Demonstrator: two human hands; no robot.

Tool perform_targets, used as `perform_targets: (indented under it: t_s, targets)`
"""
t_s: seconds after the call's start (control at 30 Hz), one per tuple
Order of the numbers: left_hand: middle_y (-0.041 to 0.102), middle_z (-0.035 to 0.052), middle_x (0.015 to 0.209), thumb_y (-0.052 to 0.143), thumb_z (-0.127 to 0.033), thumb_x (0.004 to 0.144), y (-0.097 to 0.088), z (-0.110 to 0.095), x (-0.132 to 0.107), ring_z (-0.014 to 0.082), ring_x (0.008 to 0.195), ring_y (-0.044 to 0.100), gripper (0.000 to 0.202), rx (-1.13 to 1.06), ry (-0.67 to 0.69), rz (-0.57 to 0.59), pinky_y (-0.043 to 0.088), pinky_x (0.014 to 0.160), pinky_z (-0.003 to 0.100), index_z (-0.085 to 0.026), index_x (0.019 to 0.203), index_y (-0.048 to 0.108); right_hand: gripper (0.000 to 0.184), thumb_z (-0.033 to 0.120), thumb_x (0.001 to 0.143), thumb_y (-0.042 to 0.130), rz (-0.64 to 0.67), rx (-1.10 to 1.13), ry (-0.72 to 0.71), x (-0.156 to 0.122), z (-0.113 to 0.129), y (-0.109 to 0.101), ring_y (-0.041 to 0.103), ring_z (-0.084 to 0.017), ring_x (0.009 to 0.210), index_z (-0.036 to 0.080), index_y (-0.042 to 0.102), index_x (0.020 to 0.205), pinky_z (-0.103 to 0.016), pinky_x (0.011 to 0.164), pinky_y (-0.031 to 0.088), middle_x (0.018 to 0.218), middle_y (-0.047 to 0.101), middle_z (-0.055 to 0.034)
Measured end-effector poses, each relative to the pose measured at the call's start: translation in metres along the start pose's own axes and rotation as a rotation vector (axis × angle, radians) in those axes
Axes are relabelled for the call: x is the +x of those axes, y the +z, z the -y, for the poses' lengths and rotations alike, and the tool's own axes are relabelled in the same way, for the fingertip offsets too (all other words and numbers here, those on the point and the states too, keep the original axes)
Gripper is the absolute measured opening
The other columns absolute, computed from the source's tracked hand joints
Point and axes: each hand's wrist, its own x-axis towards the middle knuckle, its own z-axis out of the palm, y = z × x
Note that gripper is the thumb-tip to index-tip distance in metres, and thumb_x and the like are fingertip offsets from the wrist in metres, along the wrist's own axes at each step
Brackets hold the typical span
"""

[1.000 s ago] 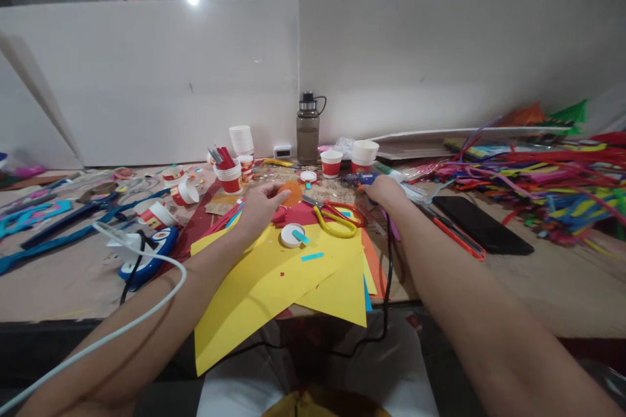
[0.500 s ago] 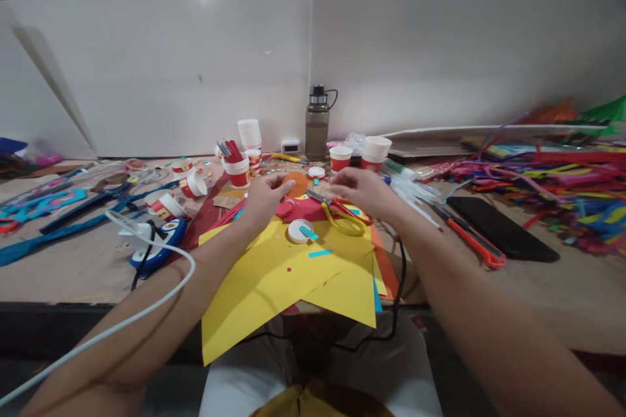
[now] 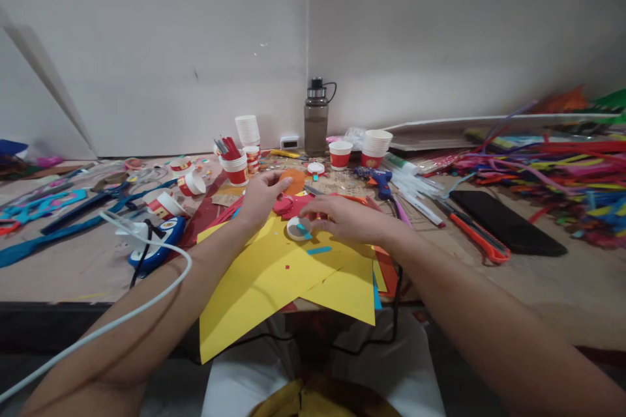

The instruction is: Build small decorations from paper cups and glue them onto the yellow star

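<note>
My left hand (image 3: 261,199) pinches an orange paper circle (image 3: 295,179) at its left edge. My right hand (image 3: 340,216) is over the yellow paper sheets (image 3: 259,280), holding nothing that I can see, with thumb and fingers apart beside a white round lid (image 3: 295,229). A blue paper strip (image 3: 304,230) lies across that lid, close to my fingertips; whether they touch is unclear. Another blue strip (image 3: 319,250) lies flat on the yellow paper. A red round piece (image 3: 283,206) is between the hands. My right hand mostly hides the scissors, leaving part of a blade (image 3: 313,189) in view.
A water bottle (image 3: 316,118), paper cups (image 3: 341,155) and a cup of red sticks (image 3: 233,168) stand behind. Rightward are a blue glue gun (image 3: 379,181), markers (image 3: 420,202), a utility knife (image 3: 482,238), a phone (image 3: 506,221) and pipe cleaners (image 3: 552,182). A white cable (image 3: 188,273) crosses my left arm.
My right hand has moved down and left from above the scissors to beside the white lid, uncovering the glue gun. My left hand keeps the orange circle in nearly the same place.
</note>
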Motion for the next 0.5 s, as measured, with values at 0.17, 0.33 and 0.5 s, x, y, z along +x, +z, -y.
perform_targets:
  t_s: [0.17,0.33,0.5]
  targets:
    - [0.059,-0.0013,0.068,0.071,-0.038,0.07,0.001,0.003,0.002,0.0072,0.054,0.044,0.029,-0.023,0.001,0.005,0.037,0.052,0.022,-0.014,0.086,0.069,0.028,0.034,0.094,0.042,-0.118,-0.057,0.302,0.006,0.003,0.008,0.056,-0.016,0.069,0.018,0.063,0.085,-0.026,0.061,0.034,0.08,0.066,-0.0056]
    - [0.057,-0.0014,0.068,0.069,-0.038,0.073,0.0,0.005,0.003,0.0074,0.054,0.043,0.029,0.006,0.02,0.022,0.035,0.052,0.022,-0.014,0.087,0.07,0.025,0.042,0.079,0.065,-0.132,0.032,0.4,0.006,0.008,0.021,0.057,-0.014,0.063,0.02,0.061,0.092,-0.024,0.052,0.032,0.077,0.067,-0.0023]
    - [0.054,-0.0021,0.065,0.068,-0.038,0.073,0.001,0.002,0.0,0.0074,0.054,0.042,0.026,0.053,0.028,0.026,0.033,0.052,0.023,-0.014,0.083,0.068,0.024,0.031,0.073,0.069,-0.166,0.01,0.398,0.004,0.013,0.024,0.057,-0.013,0.063,0.021,0.061,0.093,-0.023,0.051,0.032,0.08,0.067,-0.0019]
